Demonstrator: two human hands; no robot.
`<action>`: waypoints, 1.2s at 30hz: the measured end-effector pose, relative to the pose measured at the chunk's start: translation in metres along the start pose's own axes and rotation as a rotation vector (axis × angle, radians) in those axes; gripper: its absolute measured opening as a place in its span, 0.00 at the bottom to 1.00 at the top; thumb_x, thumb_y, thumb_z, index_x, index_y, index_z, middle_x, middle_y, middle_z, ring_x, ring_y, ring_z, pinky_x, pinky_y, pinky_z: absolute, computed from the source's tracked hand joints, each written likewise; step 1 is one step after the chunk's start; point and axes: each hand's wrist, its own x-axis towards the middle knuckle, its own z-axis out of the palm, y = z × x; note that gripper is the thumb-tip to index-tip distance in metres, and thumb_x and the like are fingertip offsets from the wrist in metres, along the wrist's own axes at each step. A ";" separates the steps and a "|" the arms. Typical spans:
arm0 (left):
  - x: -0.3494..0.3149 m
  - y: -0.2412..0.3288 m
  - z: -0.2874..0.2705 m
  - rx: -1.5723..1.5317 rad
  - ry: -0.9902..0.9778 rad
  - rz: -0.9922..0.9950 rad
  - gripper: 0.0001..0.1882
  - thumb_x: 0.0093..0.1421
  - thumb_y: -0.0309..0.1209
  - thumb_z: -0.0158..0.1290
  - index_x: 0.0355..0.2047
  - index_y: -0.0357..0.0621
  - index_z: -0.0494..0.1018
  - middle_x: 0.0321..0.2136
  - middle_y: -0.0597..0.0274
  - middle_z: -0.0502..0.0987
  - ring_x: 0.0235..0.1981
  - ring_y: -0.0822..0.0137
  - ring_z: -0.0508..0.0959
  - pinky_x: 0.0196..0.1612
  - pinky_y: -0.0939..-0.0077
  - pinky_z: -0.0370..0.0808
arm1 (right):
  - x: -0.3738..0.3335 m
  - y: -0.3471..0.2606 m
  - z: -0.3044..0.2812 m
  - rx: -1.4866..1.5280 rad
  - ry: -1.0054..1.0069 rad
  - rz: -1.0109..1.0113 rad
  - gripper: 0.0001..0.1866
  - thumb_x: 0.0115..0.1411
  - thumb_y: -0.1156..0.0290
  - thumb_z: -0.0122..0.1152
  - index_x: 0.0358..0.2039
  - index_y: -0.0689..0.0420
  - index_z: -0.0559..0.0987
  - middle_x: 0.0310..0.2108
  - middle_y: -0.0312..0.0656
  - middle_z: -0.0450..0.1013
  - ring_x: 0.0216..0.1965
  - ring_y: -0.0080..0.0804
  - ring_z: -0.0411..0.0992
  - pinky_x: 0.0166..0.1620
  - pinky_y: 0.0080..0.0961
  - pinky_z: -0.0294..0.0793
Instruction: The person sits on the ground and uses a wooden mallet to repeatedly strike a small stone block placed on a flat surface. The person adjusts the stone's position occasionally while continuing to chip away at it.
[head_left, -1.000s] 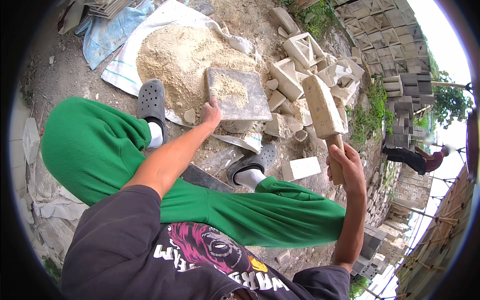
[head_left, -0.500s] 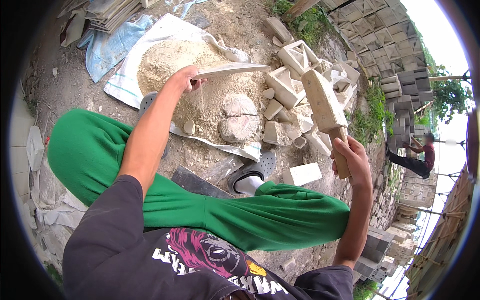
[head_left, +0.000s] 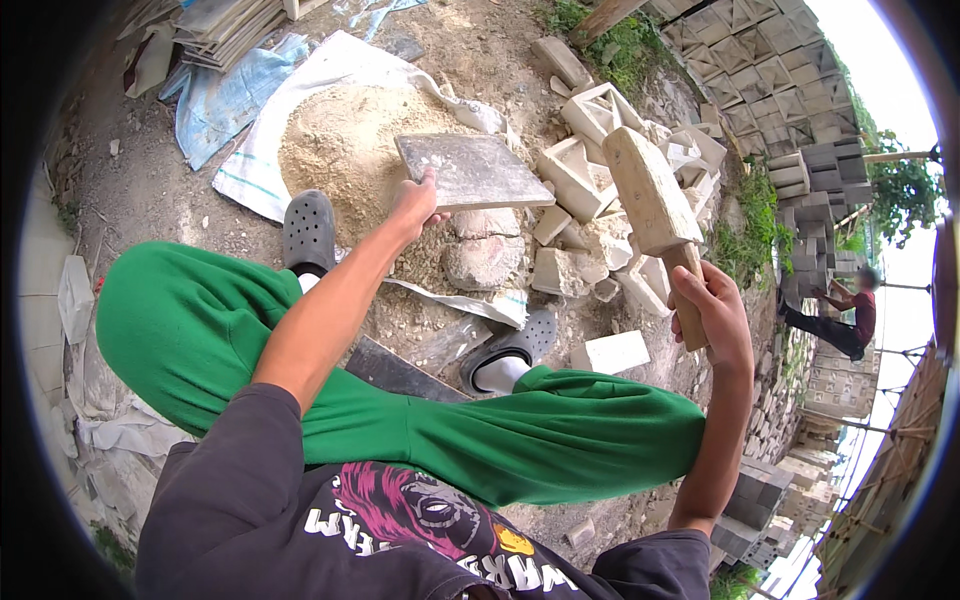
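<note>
My left hand (head_left: 413,207) is closed on the near left edge of a flat grey board (head_left: 475,170), dusty on its upper face. The board is held up over a pale powder heap (head_left: 340,140) and partly covers a round, cracked pale stone block (head_left: 485,262). In my right hand (head_left: 712,305) is a wooden mallet (head_left: 648,190), gripped by its handle, with its thick head pointing up and away. The mallet is raised in front of broken pale blocks (head_left: 590,175) and apart from the board.
The powder lies on a white woven sack (head_left: 245,172). A blue sheet (head_left: 215,115) and stacked boards (head_left: 228,35) are at the far left. Near my right shoe (head_left: 525,342) sits a white block (head_left: 610,352). A person (head_left: 845,318) works by stacked grey blocks at the far right.
My left hand has moved right and nearer, and the board has tilted from edge-on to show its flat face. The mallet in my right hand has barely moved.
</note>
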 end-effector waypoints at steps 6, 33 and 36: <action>-0.017 -0.107 0.010 0.141 0.074 0.183 0.34 0.69 0.56 0.45 0.37 0.26 0.68 0.26 0.47 0.77 0.16 0.60 0.80 0.15 0.71 0.77 | 0.004 -0.008 0.005 -0.044 0.007 0.004 0.21 0.62 0.57 0.66 0.42 0.63 0.76 0.23 0.39 0.73 0.16 0.23 0.72 0.18 0.21 0.71; 0.013 -0.171 -0.102 0.978 0.196 0.278 0.33 0.49 0.47 0.65 0.51 0.44 0.71 0.48 0.46 0.74 0.49 0.47 0.76 0.52 0.56 0.73 | 0.018 0.012 0.022 -0.660 -0.133 0.001 0.26 0.53 0.54 0.68 0.39 0.67 0.80 0.23 0.43 0.75 0.22 0.29 0.75 0.29 0.30 0.75; 0.019 -0.158 -0.094 0.911 0.247 0.199 0.32 0.46 0.48 0.66 0.47 0.43 0.72 0.42 0.48 0.78 0.46 0.50 0.78 0.50 0.58 0.74 | 0.026 0.017 0.024 -0.837 -0.240 -0.022 0.27 0.52 0.54 0.68 0.39 0.69 0.80 0.23 0.49 0.77 0.23 0.37 0.78 0.31 0.34 0.77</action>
